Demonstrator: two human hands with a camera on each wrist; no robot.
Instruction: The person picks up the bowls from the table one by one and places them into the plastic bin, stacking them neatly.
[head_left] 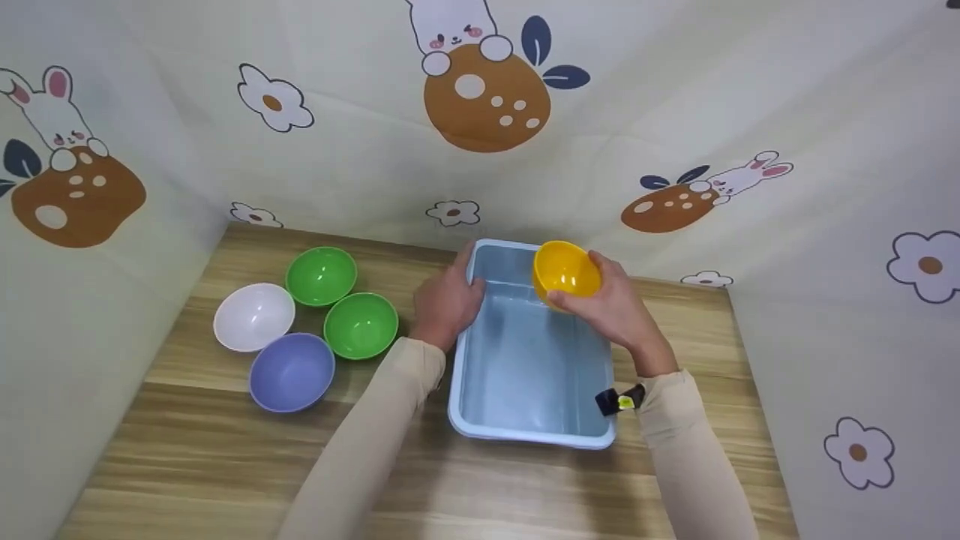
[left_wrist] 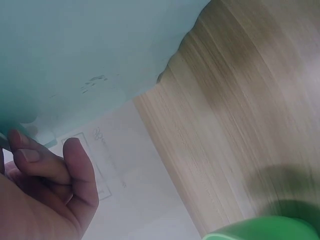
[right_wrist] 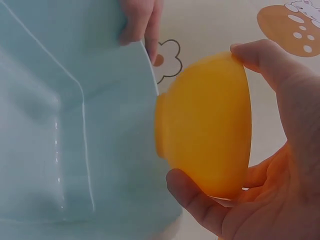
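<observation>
R hand (head_left: 619,311) gripped yellow bowl (head_left: 568,274), tilted, over far R corner of tub (head_left: 521,367); L hand (head_left: 448,301) gripped tub's L rim nr far L corner. Tub sat nr far edge of table (head_left: 187,457).

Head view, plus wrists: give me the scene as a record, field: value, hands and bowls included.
Left hand: grips the left rim of the light blue basin, toward its far end
Right hand: holds the yellow bowl by its side
Yellow bowl position: over the basin's far right part; contact with the basin unclear
Other bowls: green bowl, second green bowl, white bowl, blue-violet bowl; open side up, left of the basin
Surface: wood-grain table
Backdrop: pale, rabbit and flower print
</observation>
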